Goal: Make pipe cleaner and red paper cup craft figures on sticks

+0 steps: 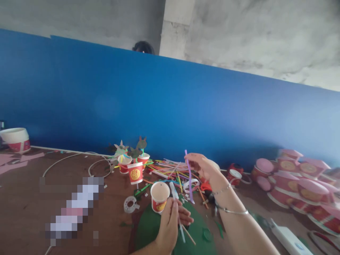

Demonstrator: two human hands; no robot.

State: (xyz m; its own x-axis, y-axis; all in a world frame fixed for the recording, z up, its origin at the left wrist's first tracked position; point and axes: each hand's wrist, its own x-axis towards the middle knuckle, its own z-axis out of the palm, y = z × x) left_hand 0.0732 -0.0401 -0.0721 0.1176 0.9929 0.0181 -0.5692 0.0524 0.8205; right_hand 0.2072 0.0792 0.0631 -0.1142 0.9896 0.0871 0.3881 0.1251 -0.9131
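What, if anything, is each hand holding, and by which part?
Right hand: slim purple straw-like stick, near its upper end. Left hand: slim translucent plastic straw, apparently around its middle.

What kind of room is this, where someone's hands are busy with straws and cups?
Probably a craft workspace, perhaps in an unfinished building: colorful drinking straws litter the brown table, decorated paper cups stand about, and the wall behind the blue partition is bare, stained concrete.
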